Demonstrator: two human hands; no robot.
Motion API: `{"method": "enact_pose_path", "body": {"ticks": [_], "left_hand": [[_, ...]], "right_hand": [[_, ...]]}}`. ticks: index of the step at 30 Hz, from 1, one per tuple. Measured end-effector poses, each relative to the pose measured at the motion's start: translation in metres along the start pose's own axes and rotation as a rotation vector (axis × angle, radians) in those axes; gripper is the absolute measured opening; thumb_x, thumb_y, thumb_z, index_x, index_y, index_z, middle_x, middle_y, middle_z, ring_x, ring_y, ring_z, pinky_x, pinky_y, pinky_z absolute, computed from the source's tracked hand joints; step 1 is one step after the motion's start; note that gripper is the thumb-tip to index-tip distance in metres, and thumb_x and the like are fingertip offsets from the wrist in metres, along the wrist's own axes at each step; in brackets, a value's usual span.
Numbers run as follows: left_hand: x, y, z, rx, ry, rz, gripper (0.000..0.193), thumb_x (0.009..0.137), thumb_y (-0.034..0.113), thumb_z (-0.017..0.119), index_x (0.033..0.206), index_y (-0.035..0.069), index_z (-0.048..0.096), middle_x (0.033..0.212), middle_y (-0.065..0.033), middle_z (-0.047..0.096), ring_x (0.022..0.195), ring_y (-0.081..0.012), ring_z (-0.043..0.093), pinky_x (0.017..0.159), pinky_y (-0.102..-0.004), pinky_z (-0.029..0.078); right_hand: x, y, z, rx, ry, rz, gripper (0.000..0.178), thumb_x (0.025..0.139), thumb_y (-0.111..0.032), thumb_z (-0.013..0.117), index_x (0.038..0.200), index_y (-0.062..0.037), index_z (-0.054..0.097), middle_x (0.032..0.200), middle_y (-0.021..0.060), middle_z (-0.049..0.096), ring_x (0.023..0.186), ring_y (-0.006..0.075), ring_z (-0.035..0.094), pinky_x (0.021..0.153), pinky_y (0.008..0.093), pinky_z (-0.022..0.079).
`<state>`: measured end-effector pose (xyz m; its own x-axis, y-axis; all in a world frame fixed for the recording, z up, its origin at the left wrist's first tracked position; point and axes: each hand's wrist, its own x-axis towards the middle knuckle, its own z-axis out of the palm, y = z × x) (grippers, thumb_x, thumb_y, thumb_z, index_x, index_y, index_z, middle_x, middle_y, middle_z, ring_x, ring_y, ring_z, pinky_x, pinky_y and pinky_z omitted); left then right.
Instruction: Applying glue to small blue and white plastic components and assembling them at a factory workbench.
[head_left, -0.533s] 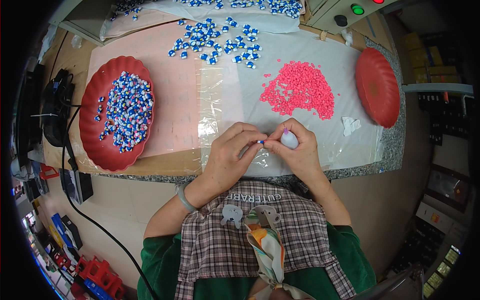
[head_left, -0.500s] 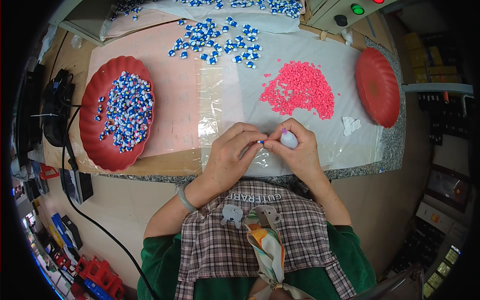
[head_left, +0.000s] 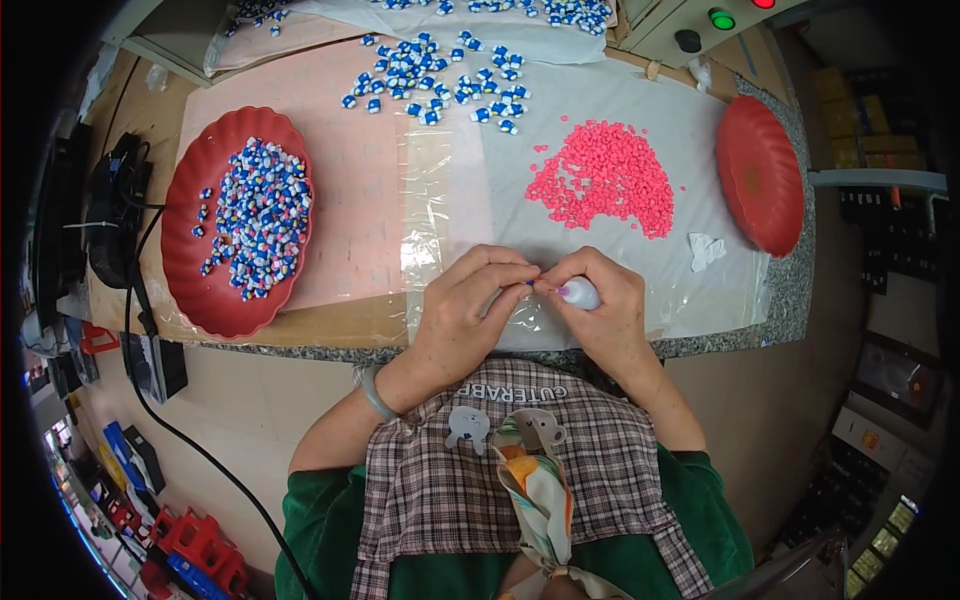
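Note:
My left hand (head_left: 465, 300) pinches a small blue-and-white piece (head_left: 529, 283), mostly hidden by the fingertips. Close against it, my right hand (head_left: 613, 312) grips a small whitish squeeze bottle (head_left: 582, 292) with a purple tip. That tip points left, toward the piece; whether it touches is hidden. The thumb and forefinger of the right hand also meet at the piece. Beyond my hands lies a spread of tiny pink pieces (head_left: 640, 185). Several blue-and-white figures (head_left: 415, 65) lie scattered farther back.
At left, a red scalloped dish (head_left: 183, 235) holds a heap of small blue, white and pink pieces (head_left: 262, 215). Another red dish (head_left: 760, 175) stands at right, near a crumpled white scrap (head_left: 705, 251). A grey box with lit buttons (head_left: 720, 18) is at the back right.
The squeeze bottle has tipped over in my right hand, its purple tip swinging toward the left fingertips. The small piece is now more covered by my fingers.

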<state>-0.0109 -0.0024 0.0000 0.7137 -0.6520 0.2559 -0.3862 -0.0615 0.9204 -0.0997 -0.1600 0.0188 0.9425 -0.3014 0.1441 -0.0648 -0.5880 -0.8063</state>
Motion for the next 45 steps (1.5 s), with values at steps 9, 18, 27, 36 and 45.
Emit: {"method": "enact_pose_path", "body": {"ticks": [9, 18, 27, 36, 45], "left_hand": [[0.003, -0.004, -0.005, -0.027, -0.069, 0.022, 0.021, 0.076, -0.004, 0.072, 0.096, 0.002, 0.070, 0.097, -0.0101, 0.067, 0.087, -0.0208, 0.066, 0.074, -0.0285, 0.055], [0.009, -0.011, -0.005, -0.481, -0.128, -0.288, 0.020, 0.085, -0.004, 0.066, 0.104, -0.001, 0.066, 0.099, -0.0080, 0.065, 0.093, -0.0138, 0.064, 0.082, -0.0277, 0.053], [0.078, -0.041, -0.027, -0.081, -0.006, -0.218, 0.015, 0.087, -0.002, 0.060, 0.102, 0.000, 0.065, 0.093, -0.0029, 0.062, 0.081, -0.0086, 0.058, 0.069, -0.0230, 0.046], [0.125, -0.057, -0.017, 0.519, -0.018, 0.281, 0.014, 0.080, 0.001, 0.066, 0.093, 0.002, 0.063, 0.086, -0.0144, 0.057, 0.077, -0.0330, 0.060, 0.068, -0.0406, 0.049], [0.094, -0.042, -0.027, 0.180, -0.120, 0.025, 0.009, 0.088, 0.004, 0.064, 0.094, 0.000, 0.059, 0.088, -0.0103, 0.063, 0.074, -0.0211, 0.060, 0.062, -0.0315, 0.046]], "right_hand": [[0.010, 0.002, -0.006, 0.142, -0.096, 0.138, 0.024, 0.074, -0.002, 0.078, 0.087, -0.0032, 0.057, 0.077, 0.0016, 0.064, 0.071, 0.0087, 0.060, 0.066, 0.0243, 0.049], [0.013, 0.020, -0.003, 0.427, -0.127, 0.284, 0.027, 0.077, -0.001, 0.075, 0.096, -0.0054, 0.056, 0.076, -0.0005, 0.056, 0.065, 0.0057, 0.053, 0.058, 0.0211, 0.045], [0.013, 0.024, -0.017, 0.592, -0.036, 0.374, 0.018, 0.084, -0.003, 0.070, 0.098, -0.0025, 0.058, 0.083, 0.0006, 0.057, 0.064, 0.0045, 0.052, 0.055, 0.0205, 0.045], [0.010, 0.024, -0.015, 0.558, -0.019, 0.343, 0.011, 0.085, -0.002, 0.067, 0.092, -0.0024, 0.058, 0.080, 0.0003, 0.057, 0.061, 0.0055, 0.052, 0.053, 0.0213, 0.042], [0.004, 0.032, -0.022, 0.695, -0.026, 0.343, 0.021, 0.089, -0.007, 0.063, 0.107, -0.0051, 0.053, 0.090, 0.0027, 0.058, 0.067, 0.0062, 0.052, 0.055, 0.0213, 0.043]]}}
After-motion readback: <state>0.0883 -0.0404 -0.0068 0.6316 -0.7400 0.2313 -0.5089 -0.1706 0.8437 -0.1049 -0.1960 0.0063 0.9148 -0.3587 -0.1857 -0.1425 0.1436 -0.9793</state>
